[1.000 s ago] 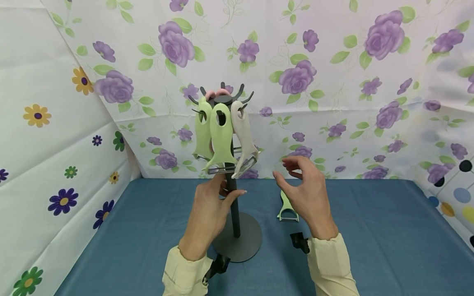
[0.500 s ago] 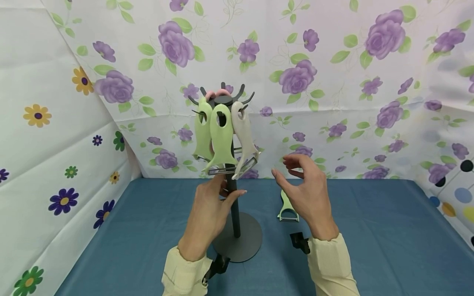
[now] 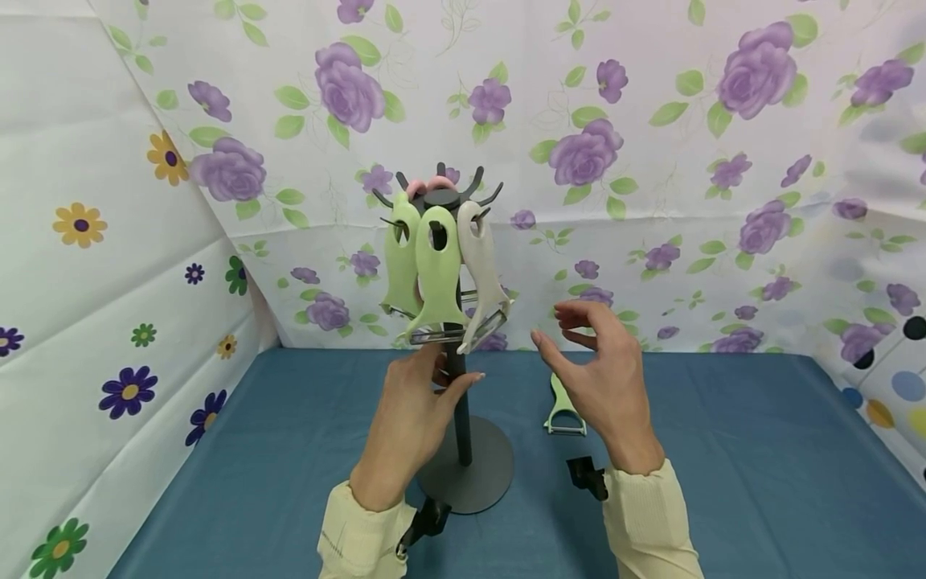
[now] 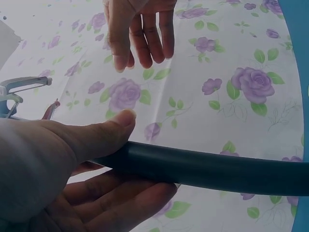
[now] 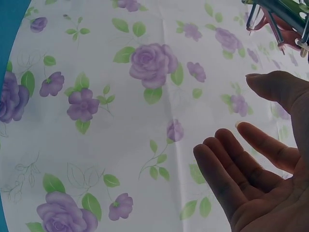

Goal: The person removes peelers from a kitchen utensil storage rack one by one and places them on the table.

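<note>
My left hand [image 3: 408, 414] grips the dark pole [image 4: 217, 169] of an upright hook stand, thumb on one side and fingers curled behind. Just above that hand hang two green peelers, the front one [image 3: 437, 269] facing me, and a white peeler [image 3: 481, 265] at their right. Pink handle loops [image 3: 440, 184] show behind the stand's top. My right hand [image 3: 604, 378] hovers right of the stand with nothing in it, fingers relaxed and thumb apart. Partly behind that hand, another green peeler [image 3: 564, 414] lies on the table.
The stand's round grey base [image 3: 488, 482] rests on the blue tablecloth [image 3: 723, 466]. Several hooks at its top carry nothing, such as the right one [image 3: 494, 193]. A floral sheet [image 3: 665, 145] hangs behind the table, and a second patterned sheet [image 3: 87, 322] stands along the left.
Both hands and the stand keep their places. The whole head view has shifted very slightly to the right.
</note>
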### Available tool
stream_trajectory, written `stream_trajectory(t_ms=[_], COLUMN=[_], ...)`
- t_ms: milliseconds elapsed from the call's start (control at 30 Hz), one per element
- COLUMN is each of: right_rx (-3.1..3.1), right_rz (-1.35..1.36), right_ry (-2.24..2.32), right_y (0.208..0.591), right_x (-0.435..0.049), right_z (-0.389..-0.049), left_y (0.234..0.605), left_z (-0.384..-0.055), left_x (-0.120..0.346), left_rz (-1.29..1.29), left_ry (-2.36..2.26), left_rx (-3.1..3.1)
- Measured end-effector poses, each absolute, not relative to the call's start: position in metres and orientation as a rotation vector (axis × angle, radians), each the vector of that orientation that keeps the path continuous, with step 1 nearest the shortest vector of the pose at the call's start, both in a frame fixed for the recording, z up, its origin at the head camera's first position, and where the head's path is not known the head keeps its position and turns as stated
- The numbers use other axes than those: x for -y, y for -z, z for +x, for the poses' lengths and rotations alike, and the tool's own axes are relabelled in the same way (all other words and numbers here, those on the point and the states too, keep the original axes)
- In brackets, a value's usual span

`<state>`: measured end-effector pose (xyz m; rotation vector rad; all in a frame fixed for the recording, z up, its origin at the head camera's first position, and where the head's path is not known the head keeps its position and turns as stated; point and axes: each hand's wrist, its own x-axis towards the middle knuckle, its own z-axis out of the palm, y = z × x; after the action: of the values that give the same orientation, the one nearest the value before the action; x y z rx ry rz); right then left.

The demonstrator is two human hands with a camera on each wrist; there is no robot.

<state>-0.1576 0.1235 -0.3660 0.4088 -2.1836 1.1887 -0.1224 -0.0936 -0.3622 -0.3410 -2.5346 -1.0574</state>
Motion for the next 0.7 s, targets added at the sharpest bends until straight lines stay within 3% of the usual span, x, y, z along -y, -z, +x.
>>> stream_trajectory(t_ms=[700], right_rx=[2.143], right_rz=[0.458], right_ry=[-1.214], right_y=[0.3588], right_x=[-0.1195], right_z=[-0.1516], left_y=[0.3628], left_z=[-0.1228], left_x=[0.0941], left_rz=[-0.348], left_ry=[1.068], left_rx=[2.550])
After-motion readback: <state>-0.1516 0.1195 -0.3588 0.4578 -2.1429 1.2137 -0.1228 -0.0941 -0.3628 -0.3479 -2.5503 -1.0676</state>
